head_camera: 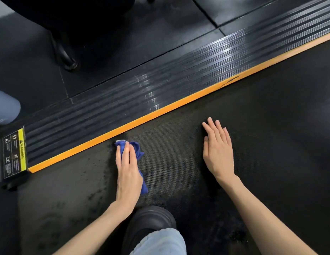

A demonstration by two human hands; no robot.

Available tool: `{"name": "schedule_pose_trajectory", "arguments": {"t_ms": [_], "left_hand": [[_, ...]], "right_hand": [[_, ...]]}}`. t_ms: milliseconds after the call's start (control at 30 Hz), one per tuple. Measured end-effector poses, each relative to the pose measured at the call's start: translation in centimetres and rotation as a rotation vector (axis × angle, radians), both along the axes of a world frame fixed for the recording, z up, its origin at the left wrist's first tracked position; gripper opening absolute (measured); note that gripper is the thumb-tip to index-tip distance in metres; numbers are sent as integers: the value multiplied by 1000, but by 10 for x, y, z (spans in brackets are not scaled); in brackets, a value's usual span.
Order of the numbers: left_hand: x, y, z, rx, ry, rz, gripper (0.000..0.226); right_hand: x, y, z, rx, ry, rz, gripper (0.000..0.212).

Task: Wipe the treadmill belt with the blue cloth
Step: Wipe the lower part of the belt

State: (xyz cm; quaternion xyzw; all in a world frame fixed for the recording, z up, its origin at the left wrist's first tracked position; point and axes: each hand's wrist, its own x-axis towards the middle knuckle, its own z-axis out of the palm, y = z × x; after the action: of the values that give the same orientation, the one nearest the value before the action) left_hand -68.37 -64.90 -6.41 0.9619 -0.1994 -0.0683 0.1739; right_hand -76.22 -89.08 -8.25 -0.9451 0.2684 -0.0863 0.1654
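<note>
The black textured treadmill belt fills the lower right of the view, with damp dark patches near the middle. A crumpled blue cloth lies on the belt close to the orange edge strip. My left hand presses flat on the cloth with straight fingers, covering most of it. My right hand rests flat on the bare belt to the right, fingers straight and slightly spread, holding nothing.
A ribbed black side rail runs beyond the orange strip. A yellow and black warning label sits at the rail's left end. My black shoe and a jeans leg are on the belt. A dark machine leg stands on the floor.
</note>
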Motion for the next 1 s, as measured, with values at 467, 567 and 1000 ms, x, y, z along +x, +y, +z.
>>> {"name": "schedule_pose_trajectory", "arguments": {"t_ms": [467, 567, 1000], "left_hand": [[-6, -180, 16, -155, 39, -604, 46], [17, -165, 38, -460, 569, -398, 49], [63, -59, 35, -127, 266, -192, 41]], "right_hand": [[-9, -22, 30, 546, -412, -497, 42], [-2, -17, 46, 599, -482, -579, 40], [-40, 35, 14, 121, 31, 887, 43]]}}
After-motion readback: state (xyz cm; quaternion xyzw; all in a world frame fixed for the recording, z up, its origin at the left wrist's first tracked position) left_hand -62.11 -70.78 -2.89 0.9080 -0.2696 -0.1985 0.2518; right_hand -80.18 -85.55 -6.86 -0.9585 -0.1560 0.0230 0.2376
